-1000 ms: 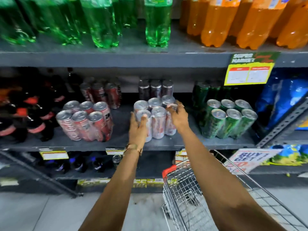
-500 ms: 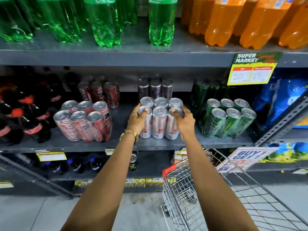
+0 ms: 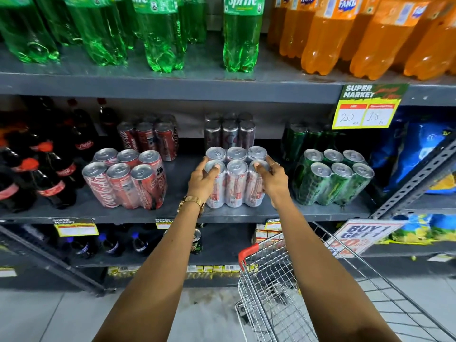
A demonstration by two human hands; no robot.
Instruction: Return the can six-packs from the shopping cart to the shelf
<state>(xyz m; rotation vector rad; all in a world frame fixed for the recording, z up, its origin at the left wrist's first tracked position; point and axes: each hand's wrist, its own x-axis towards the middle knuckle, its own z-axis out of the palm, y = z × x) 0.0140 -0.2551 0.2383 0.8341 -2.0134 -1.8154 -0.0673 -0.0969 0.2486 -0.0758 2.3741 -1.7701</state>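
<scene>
1. The silver six-pack (image 3: 236, 178) stands upright on the middle shelf (image 3: 177, 213), between red and green packs.
2. The left hand (image 3: 203, 180) grips its left side, thumb on a can top.
3. The right hand (image 3: 272, 177) clasps its right side, fingers (image 3: 271, 162) curled round.

Cart (image 3: 308, 292) bottom and green bottles' (image 3: 158, 33) tops cropped.

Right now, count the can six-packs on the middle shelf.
6. Front row: red six-pack, silver six-pack under both hands, green six-pack. Behind them: red, dark, green. More may hide behind.
</scene>
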